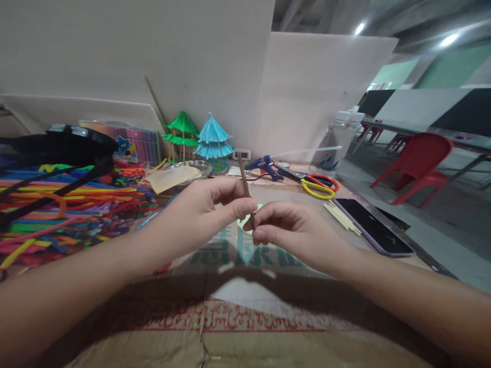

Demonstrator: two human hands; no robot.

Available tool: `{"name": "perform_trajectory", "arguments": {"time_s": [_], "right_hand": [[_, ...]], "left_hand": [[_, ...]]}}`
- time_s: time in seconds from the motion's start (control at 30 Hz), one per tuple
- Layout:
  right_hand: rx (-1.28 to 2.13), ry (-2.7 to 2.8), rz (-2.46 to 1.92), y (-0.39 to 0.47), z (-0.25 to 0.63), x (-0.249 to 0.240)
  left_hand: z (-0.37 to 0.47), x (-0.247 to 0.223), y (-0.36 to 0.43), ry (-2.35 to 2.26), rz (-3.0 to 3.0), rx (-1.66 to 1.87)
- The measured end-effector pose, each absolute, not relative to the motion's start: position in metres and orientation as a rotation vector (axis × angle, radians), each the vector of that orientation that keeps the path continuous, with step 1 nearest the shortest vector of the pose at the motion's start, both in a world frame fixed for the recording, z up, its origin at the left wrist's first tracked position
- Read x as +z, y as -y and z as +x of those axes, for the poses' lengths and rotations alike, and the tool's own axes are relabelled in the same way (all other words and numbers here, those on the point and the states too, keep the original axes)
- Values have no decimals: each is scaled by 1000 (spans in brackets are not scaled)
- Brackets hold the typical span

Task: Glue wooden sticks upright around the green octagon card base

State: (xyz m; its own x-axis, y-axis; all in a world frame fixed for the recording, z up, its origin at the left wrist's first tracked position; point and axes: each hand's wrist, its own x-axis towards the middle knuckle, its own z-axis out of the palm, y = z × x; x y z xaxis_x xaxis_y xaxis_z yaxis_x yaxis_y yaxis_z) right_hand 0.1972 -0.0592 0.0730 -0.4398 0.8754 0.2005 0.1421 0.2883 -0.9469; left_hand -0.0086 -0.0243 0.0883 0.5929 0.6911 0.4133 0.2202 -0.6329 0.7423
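A thin brown stick (244, 176) stands nearly upright, tilted a little, between both hands above the table. My left hand (209, 207) pinches it around the middle with thumb and fingers. Just below, my right hand (286, 225) closes thumb and fingertips on its lower end. Partly hidden behind the fingers, a pale green piece (241, 225) lies on the printed sheet (230, 250). Behind the hands are a green pagoda-like model (182, 130) and a blue one (213, 138).
Colourful pipe cleaners (69, 204) are heaped at the left under a black object (82, 145). At the right are scissors (318, 186), a blue glue gun (264, 164), pale sticks (341, 217), a phone (374, 225) and a clear bottle (333, 143).
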Motion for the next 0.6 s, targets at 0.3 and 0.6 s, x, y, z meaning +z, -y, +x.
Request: {"name": "perform_trajectory", "arguments": {"time_s": [0.3, 0.6], "right_hand": [[929, 1936, -930, 64, 199, 67], [373, 2032, -1215, 0, 238, 69]], "left_hand": [[-5, 86, 25, -706, 2089, 970], [-16, 104, 14, -703, 1851, 1153]]}}
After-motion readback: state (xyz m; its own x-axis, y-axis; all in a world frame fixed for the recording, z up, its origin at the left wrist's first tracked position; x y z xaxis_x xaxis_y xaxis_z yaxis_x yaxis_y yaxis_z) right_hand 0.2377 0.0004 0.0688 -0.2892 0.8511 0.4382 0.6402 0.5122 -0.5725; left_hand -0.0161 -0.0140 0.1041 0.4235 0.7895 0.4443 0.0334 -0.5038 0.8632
